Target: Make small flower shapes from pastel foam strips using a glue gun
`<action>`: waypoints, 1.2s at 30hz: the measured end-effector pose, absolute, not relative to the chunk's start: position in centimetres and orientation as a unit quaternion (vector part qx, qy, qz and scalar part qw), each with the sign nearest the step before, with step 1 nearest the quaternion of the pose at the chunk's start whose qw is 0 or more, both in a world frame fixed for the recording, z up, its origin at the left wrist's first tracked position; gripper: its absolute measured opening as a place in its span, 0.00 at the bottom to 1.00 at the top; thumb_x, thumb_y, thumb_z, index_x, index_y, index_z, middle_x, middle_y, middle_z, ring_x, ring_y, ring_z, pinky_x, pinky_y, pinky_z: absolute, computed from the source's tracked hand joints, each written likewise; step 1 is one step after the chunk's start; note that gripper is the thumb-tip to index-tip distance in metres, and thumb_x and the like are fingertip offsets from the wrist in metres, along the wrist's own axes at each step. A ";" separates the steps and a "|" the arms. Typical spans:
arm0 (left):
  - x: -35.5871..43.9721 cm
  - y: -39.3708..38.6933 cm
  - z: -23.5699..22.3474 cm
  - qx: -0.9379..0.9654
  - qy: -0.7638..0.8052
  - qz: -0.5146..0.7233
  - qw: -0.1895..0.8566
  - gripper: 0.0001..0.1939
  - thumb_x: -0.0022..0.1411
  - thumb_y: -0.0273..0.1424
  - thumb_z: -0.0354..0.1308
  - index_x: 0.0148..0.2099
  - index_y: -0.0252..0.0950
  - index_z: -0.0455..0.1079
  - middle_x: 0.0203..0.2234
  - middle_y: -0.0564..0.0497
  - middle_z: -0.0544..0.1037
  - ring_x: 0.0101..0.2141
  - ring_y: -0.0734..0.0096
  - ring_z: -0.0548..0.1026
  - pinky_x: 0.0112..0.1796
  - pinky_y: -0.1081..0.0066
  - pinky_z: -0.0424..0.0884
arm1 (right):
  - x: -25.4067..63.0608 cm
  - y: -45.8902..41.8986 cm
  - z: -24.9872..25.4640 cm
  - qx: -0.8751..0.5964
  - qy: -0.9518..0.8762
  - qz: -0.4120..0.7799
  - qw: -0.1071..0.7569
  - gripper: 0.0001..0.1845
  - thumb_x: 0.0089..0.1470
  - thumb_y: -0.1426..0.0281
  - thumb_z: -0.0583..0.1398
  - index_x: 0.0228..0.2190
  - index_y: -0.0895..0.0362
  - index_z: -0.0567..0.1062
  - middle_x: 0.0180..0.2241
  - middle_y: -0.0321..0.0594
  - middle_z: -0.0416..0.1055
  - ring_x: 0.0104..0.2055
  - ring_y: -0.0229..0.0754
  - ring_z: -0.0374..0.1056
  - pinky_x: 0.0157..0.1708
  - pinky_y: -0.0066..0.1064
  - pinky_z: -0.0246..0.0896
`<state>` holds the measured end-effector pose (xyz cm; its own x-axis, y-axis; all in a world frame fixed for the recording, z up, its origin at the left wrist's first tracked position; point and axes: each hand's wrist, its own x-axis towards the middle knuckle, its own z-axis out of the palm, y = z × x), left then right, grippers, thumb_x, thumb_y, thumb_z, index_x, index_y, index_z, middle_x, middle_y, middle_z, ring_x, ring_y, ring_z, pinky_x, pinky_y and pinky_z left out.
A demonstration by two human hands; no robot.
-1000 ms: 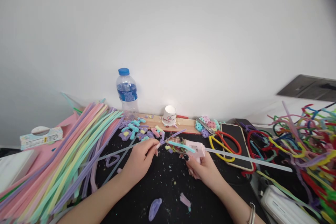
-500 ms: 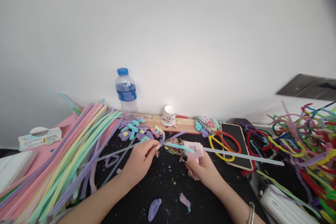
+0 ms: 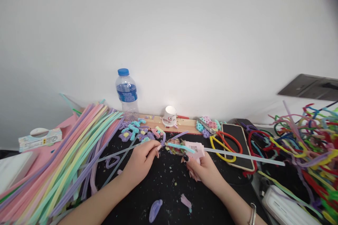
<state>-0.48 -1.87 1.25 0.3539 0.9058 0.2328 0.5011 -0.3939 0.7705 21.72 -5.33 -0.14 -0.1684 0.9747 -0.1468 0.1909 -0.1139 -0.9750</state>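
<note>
My left hand (image 3: pixel 141 160) is closed in a pinch on a purple pipe cleaner (image 3: pixel 163 138), whose short bent end sticks up past the fingertips. My right hand (image 3: pixel 204 170) wraps round a pale pink hot glue gun (image 3: pixel 200 150). A long whitish glue stick (image 3: pixel 245 156) juts from the gun's rear toward the right. The gun's front, crusted with colourful fuzz, points left and lies close to my left fingertips; whether it touches the pipe cleaner I cannot tell. A turquoise pipe cleaner piece (image 3: pixel 181 146) lies across the view of the gun's front.
A bundle of pastel pipe cleaners (image 3: pixel 76 154) lies left, with a tangle of bright ones (image 3: pixel 314 147) at right. Behind stand a water bottle (image 3: pixel 126 93) and a paper cup (image 3: pixel 169 116). Scissors (image 3: pixel 229 146) rest near a phone (image 3: pixel 246 140). Pipe-cleaner flowers (image 3: pixel 133 130) sit behind my left hand.
</note>
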 end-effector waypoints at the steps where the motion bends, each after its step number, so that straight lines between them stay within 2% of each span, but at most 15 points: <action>1: -0.5 -1.9 1.2 0.765 0.460 0.334 0.302 0.13 0.65 0.31 0.42 0.32 0.37 0.65 0.23 0.54 0.69 0.23 0.73 0.67 0.27 0.75 0.62 | 21.7 -5.3 -0.2 -0.527 -0.554 0.528 0.371 0.17 0.52 0.58 0.56 0.21 0.57 0.61 0.12 0.27 0.57 0.12 0.29 0.53 0.12 0.21 0.45; 10: -0.4 -1.9 1.4 0.761 0.463 0.339 0.303 0.13 0.65 0.31 0.42 0.32 0.37 0.65 0.23 0.54 0.69 0.23 0.73 0.67 0.27 0.75 0.62 | 21.8 -5.2 -0.2 -0.537 -0.561 0.509 0.371 0.21 0.52 0.54 0.54 0.20 0.57 0.62 0.12 0.29 0.57 0.13 0.30 0.52 0.12 0.21 0.44; 26: -0.5 -1.8 1.4 0.765 0.464 0.346 0.284 0.12 0.65 0.30 0.42 0.32 0.37 0.65 0.22 0.54 0.70 0.25 0.71 0.69 0.30 0.74 0.62 | 21.6 -5.1 0.3 -0.555 -0.561 0.485 0.377 0.20 0.51 0.54 0.54 0.20 0.57 0.62 0.11 0.28 0.57 0.12 0.30 0.53 0.12 0.22 0.46; 36: -0.5 -1.8 1.3 0.759 0.468 0.346 0.291 0.12 0.65 0.30 0.42 0.33 0.37 0.65 0.22 0.55 0.69 0.24 0.72 0.68 0.28 0.75 0.61 | 21.5 -5.1 0.9 -0.563 -0.579 0.462 0.366 0.20 0.53 0.57 0.54 0.17 0.56 0.61 0.10 0.29 0.56 0.11 0.31 0.53 0.12 0.22 0.46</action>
<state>-0.55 -1.84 1.29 0.3228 0.9121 0.2529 0.5085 -0.3925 0.7664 21.55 -5.07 0.89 -0.0971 0.9905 -0.0976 0.3133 -0.0626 -0.9476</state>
